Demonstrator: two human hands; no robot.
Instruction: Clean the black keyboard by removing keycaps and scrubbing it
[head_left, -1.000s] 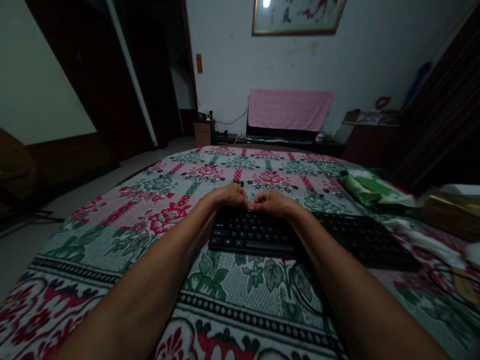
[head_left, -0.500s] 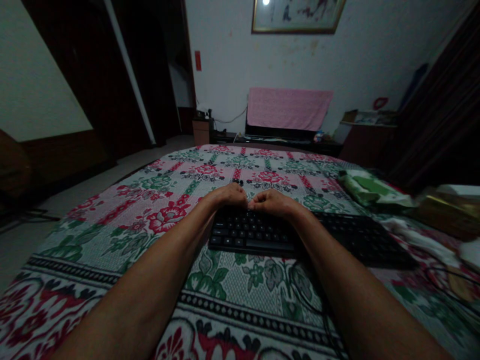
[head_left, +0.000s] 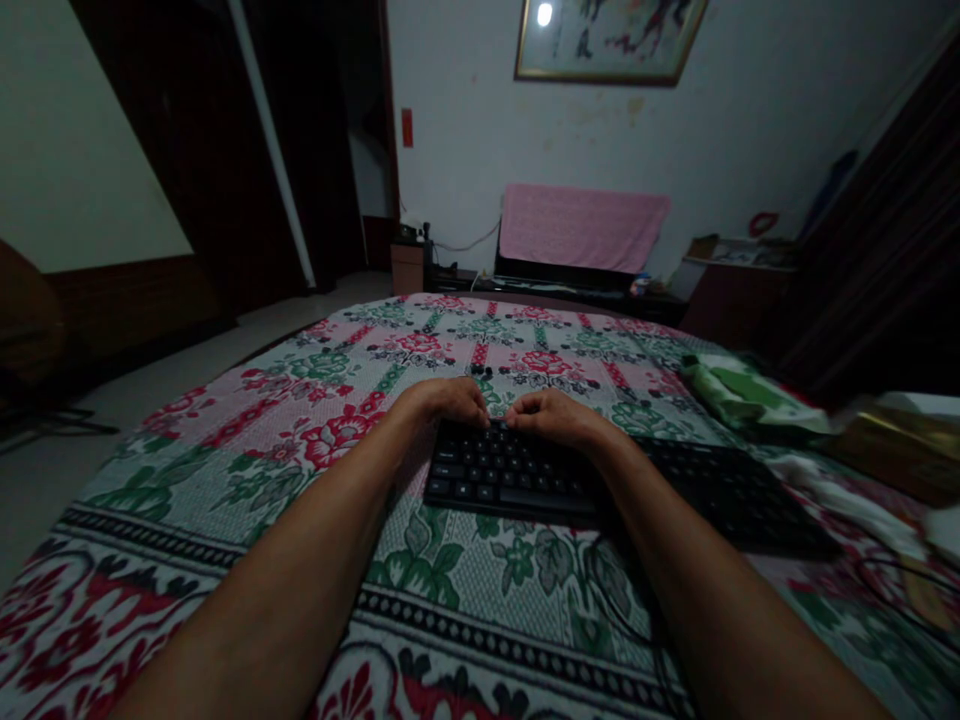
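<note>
A black keyboard (head_left: pixel 517 480) lies on a floral bedspread (head_left: pixel 315 440) in front of me. My left hand (head_left: pixel 450 400) is curled over the keyboard's far left edge, fingers bent down onto it. My right hand (head_left: pixel 551 415) rests on the top key row just beside it, fingers pinched together; what they pinch is hidden. The two hands are close, with a small gap between them. A few small dark pieces (head_left: pixel 480 371) lie on the spread just beyond the hands.
A black cable (head_left: pixel 626 610) runs from the keyboard toward me. A green and white bundle (head_left: pixel 739 390), a gold box (head_left: pixel 896 440) and white cloth (head_left: pixel 840 495) lie on the right. A pink cloth (head_left: pixel 581 225) covers a low unit by the far wall.
The hands, whose fingertips touched before, have drawn slightly apart. The view has tilted a little, so everything sits slightly lower in frame.
</note>
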